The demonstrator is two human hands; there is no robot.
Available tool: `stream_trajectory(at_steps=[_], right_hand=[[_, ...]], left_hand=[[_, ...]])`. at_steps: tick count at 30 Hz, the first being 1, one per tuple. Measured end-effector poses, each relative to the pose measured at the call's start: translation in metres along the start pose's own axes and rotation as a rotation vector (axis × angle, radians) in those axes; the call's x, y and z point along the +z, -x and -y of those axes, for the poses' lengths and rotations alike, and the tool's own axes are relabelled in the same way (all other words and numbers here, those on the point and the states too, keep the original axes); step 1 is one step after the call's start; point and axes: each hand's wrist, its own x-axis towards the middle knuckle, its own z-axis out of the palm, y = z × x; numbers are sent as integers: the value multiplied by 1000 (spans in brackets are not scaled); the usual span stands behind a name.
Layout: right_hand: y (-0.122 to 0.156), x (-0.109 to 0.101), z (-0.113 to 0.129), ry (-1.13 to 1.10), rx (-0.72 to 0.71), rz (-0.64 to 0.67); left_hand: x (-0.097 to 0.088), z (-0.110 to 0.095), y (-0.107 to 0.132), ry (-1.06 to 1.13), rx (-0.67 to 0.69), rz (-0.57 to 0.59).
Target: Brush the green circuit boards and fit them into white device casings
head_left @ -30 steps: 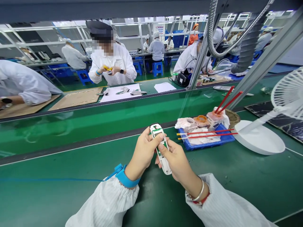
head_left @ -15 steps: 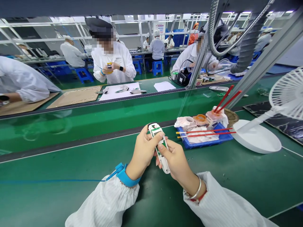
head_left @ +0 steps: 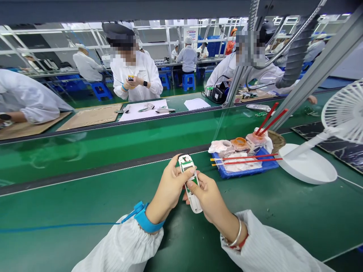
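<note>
Both my hands hold a long white plastic device casing (head_left: 190, 185) with a green circuit board (head_left: 187, 166) set in its upper part. My left hand (head_left: 168, 185) grips the casing's upper side, its thumb lying across the board. My right hand (head_left: 208, 200) holds the lower part from the other side, and its thumb presses near the board's lower end. The fingers behind the casing are mostly hidden. A blue wrist strap (head_left: 146, 221) circles my left wrist, with a thin blue cord (head_left: 70, 225) running off to the left.
A blue tray (head_left: 241, 174) to the right holds tape rolls, tissue and red-handled brushes (head_left: 246, 160). A white desk fan (head_left: 343, 113) stands beyond it. Green conveyor belting (head_left: 70, 204) lies beneath my hands. Co-workers sit across a glass divider (head_left: 113, 132).
The casing and both my hands have shifted slightly lower in view, with the casing tilted a little differently. The co-worker at the far right has leaned forward.
</note>
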Motion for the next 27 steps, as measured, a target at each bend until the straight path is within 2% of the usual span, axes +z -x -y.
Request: stream_trajectory(at_steps=[7,12,15,20,24,27], right_hand=[[-3,-3,15,-55,93,168],[-6,0,20,-55,111,148],[-8,1,22,-48,73,127],[-12,-1,25,51,28,122],[-14,-4,23,134,-3,114],[-14,-5,17,142,-35,90]], left_hand=[[-8,-15,-4,-92,-23,-32],[-9,-15,-9,-81,-20,-31],[-9,-13,-10,-67,-11,-22],[-10,-11,-9,-87,37,-71],[-9,-8,-10,-22,20,-42],[-7,-4,-12,42,63,-69]])
